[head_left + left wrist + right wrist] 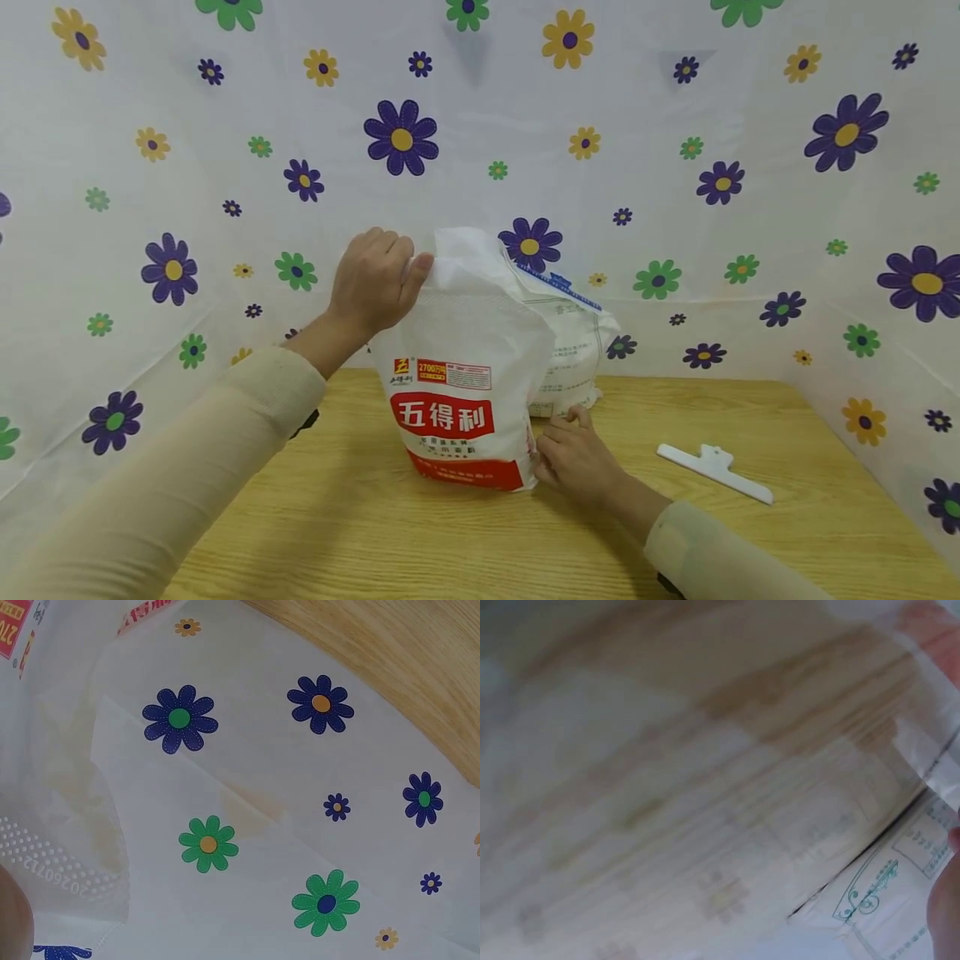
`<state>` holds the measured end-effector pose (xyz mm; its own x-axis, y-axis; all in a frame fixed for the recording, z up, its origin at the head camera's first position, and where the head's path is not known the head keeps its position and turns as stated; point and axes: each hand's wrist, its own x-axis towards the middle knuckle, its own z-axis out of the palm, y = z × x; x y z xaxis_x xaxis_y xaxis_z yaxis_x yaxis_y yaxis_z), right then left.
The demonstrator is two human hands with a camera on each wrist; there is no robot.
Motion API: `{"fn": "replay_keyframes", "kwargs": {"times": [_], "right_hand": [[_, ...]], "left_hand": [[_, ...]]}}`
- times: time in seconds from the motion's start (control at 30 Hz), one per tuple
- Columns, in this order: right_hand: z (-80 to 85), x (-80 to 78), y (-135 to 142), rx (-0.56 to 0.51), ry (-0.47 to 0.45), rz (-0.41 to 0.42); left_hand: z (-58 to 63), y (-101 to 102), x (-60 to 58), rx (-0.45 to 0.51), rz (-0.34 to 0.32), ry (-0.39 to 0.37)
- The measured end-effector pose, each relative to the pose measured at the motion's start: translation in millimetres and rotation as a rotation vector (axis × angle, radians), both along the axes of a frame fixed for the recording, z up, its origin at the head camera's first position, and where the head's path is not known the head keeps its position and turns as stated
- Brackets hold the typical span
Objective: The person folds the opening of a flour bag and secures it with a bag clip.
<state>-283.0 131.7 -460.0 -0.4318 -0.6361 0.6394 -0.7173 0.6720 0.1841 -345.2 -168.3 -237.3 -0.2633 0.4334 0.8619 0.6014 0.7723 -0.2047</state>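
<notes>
A white flour bag (472,333) with red panels and Chinese lettering stands on the wooden table, leaning slightly. My left hand (375,279) grips its gathered upper left edge, thumb lying across the front. Low at the bag's right side, my right hand (581,458) pinches the bottom corner with curled fingers. In the left wrist view, the translucent top edge of the bag (64,772) shows a dotted seam and stamped numbers. Behind it stands a second white bag (573,358) with green print, partly hidden, a blue sealing clip (558,285) across its slanted top.
A white sealing clip (712,473) lies on the wooden table (337,517) to the right of my right hand. A white sheet (480,108) printed with flowers rises behind the table and along both sides.
</notes>
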Motion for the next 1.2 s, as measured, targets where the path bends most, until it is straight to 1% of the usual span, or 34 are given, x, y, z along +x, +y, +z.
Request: {"fn": "replay_keyframes", "kwargs": {"times": [0.17, 0.4, 0.67, 0.8, 1.03, 1.2], "right_hand": [[0.7, 2.0, 6.9, -0.004, -0.002, -0.004], [0.0, 2.8, 15.7, 0.011, -0.005, -0.029], [-0.6, 2.9, 25.0, -0.004, 0.021, 0.002], [-0.8, 3.6, 30.1, -0.023, -0.013, 0.005], [-1.2, 4.9, 40.2, -0.053, -0.075, -0.029], [-2.3, 4.1, 48.9, -0.055, -0.074, -0.040]], "left_hand": [[1.2, 7.2, 0.7, -0.020, -0.017, 0.007], [2.4, 15.1, 1.7, -0.036, -0.018, 0.002], [1.6, 21.7, 2.6, -0.028, -0.020, -0.007], [1.5, 24.5, 3.5, -0.031, -0.023, -0.008], [0.7, 24.3, 3.6, -0.050, -0.012, -0.009], [-0.6, 23.4, 2.8, -0.049, -0.013, -0.009]]}}
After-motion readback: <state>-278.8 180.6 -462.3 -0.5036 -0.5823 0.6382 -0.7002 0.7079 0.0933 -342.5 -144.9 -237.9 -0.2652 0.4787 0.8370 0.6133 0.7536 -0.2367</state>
